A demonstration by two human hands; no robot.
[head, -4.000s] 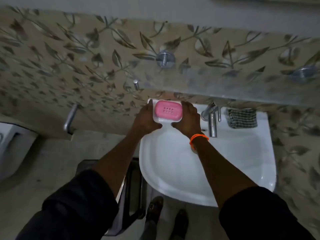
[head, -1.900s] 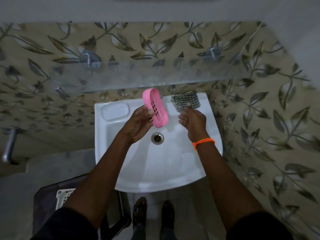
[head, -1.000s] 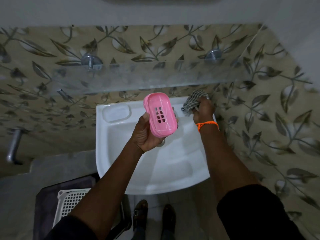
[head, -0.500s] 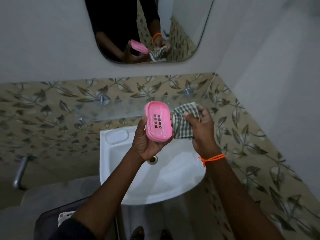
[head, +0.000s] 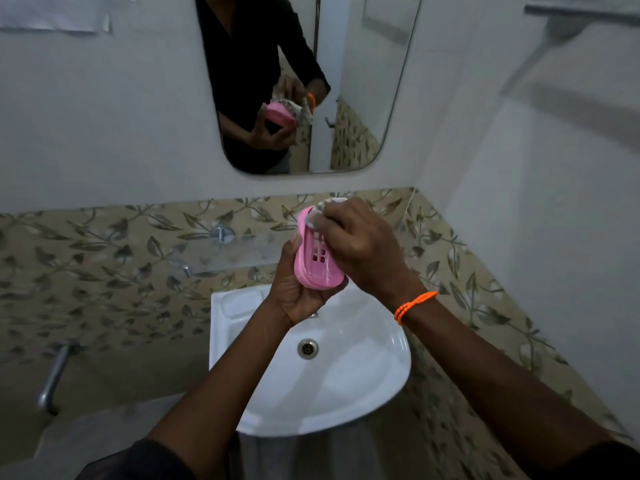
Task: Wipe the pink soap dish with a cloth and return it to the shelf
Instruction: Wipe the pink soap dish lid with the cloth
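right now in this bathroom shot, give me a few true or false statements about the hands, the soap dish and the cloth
1. The left hand holds the pink soap dish from below. True.
2. The soap dish rests on the glass shelf. False: it is held up above the sink.
3. The right hand presses the cloth against the dish. True.
4. The cloth lies on the sink rim. False: it is in the right hand.
5. The orange band is on the left wrist. False: right wrist.

Both forearms bare, dark sleeves (head: pixel 138 460) pushed up toward elbows. Orange beaded-cord band (head: pixel 414 306) double-looped on R wrist, just behind the grip. L wrist has none. Mirror shows black top.
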